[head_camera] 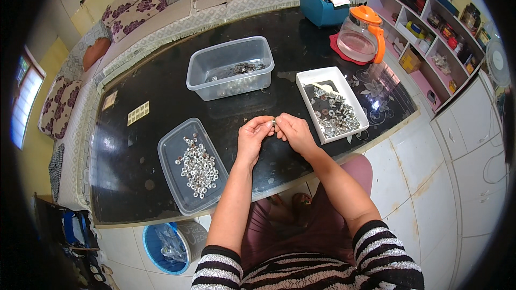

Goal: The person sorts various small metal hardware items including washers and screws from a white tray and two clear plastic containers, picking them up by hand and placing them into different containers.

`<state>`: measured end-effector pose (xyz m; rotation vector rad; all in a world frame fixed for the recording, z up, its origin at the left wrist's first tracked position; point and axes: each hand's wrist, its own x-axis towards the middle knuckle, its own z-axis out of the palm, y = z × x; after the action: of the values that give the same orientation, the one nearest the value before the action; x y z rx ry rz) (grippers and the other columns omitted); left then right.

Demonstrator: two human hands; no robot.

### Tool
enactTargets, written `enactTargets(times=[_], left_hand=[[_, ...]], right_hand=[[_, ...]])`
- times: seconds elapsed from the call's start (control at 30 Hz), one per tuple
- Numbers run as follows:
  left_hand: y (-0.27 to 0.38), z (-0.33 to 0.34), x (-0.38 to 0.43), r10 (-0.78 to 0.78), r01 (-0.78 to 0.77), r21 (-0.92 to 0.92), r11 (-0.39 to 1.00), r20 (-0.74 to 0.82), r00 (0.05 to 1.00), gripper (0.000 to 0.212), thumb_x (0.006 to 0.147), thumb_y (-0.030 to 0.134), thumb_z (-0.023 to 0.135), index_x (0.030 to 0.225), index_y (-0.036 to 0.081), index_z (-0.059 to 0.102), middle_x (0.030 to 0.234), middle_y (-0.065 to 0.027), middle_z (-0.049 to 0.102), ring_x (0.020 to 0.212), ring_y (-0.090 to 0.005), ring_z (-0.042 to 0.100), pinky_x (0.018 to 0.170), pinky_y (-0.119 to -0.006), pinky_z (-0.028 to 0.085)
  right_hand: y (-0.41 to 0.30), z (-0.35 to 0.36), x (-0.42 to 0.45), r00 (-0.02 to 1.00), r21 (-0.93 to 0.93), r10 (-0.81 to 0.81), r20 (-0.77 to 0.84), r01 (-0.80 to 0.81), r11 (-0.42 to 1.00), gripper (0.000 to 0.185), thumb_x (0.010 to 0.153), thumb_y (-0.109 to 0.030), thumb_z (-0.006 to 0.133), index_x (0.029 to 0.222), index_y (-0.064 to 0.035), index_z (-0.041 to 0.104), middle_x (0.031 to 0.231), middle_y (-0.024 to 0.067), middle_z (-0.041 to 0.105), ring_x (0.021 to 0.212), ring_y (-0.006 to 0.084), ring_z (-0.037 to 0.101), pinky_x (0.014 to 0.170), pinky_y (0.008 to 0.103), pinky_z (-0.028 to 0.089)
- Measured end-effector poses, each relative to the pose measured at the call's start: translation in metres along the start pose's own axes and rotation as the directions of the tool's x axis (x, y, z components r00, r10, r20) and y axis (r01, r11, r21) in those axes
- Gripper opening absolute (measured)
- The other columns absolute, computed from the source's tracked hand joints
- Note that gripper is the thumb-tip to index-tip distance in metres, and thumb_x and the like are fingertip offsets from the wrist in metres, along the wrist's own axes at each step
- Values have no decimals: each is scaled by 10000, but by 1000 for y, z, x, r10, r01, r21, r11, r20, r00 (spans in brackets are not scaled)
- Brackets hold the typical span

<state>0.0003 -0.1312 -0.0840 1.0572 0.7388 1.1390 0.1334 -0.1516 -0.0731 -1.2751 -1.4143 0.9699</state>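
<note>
My left hand [255, 132] and my right hand [293, 129] meet over the black table, their fingertips closed on a small metal fastener [273, 122]; whether it is a bolt, a nut or both, I cannot tell. To the left, a clear plastic lid [169, 157] bears a pile of metal nuts [199, 169]. On the right stands a white box [302, 100] with metal bolts and washers [340, 119] and a pale yellow piece in it. Beyond my hands, a clear plastic tub [242, 85] holds metal hardware, partly blurred by its wall.
An orange-lidded glass jug [356, 42] stands on a red mat at the back right, near a teal holder [322, 10]. A printed card [138, 113] lies on the table's left. A blue-lined bin [147, 245] stands below the front edge, and shelves [423, 54] rise at right.
</note>
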Motion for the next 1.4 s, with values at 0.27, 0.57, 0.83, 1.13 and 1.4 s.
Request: enactTargets(times=[0.27,0.57,0.83,1.13,1.4], left_hand=[[1,0,0,-7,7,-27,1000,-16,1000,145,777,70,545,907,9,563,784,-26,577,669,-60,523,628,-175,438],[1,-1,0,-12,11,-21,1000,-44,999,146,767,59,554,903,6,566,794,-32,579,676,-67,528,631,-178,440],[0,1,0,29,-29,9,1000,-16,999,138,763,48,555,891,1,571,773,-35,576,662,-71,518,628,-185,432],[0,0,-1,8,-9,21,1000,24,1000,144,767,53,552,900,-1,567,781,-38,579,665,-73,517,626,-187,431],[0,0,0,13,-13,16,1000,30,999,143,765,52,554,897,-2,567,785,-39,580,669,-76,520,628,-189,435]], right_hand=[[-5,-3,-1,994,-7,73,82,-73,997,262,795,-250,484,690,-11,505,530,47,505,482,103,476,462,235,370],[-12,1,-2,964,-160,-240,-117,221,962,160,778,-167,533,746,-14,499,621,71,524,548,130,516,510,248,408],[-3,1,-1,978,-124,-190,-82,179,976,158,793,-161,483,738,-13,475,611,133,513,556,278,519,504,326,397],[-2,-3,0,998,-128,-60,9,61,990,232,802,-219,457,691,-16,467,552,110,505,499,250,504,475,318,377],[-2,-3,0,999,-110,-44,0,43,993,244,800,-240,468,700,-18,486,525,90,503,478,214,500,465,307,377]])
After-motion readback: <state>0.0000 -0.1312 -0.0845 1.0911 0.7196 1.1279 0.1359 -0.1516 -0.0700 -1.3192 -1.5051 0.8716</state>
